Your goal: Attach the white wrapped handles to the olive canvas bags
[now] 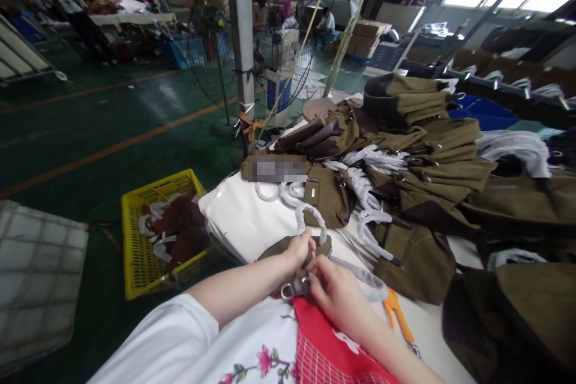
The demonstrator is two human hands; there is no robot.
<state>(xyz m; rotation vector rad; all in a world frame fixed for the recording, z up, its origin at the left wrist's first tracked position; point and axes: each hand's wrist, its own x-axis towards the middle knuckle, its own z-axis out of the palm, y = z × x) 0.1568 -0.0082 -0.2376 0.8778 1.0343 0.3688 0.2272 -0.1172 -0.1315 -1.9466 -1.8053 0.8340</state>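
Note:
Close to my body, an olive-green bag (pixel 275 247) with dark trim lies at the edge of the white table, partly hidden by my hands. My left hand (pixel 300 250) is closed on the bag's upper part, just below a handle (pixel 314 211) wrapped in whitish covering. Beside it, my right hand (pixel 330 285) pinches at the bag with bent fingers; what exactly lies between the fingertips is hidden. A metal ring (pixel 287 292) on a dark tab shows just below the hands. To the right of my right hand lies a hand tool with orange handles (pixel 399 315).
Piled olive bags (pixel 423 162) with wrapped handles cover the right and back of the white table (pixel 231 210). A yellow crate (pixel 127 246) with brown items stands on the floor at left. Beyond the table are a grey post (pixel 243 30) and standing fans (pixel 216 21).

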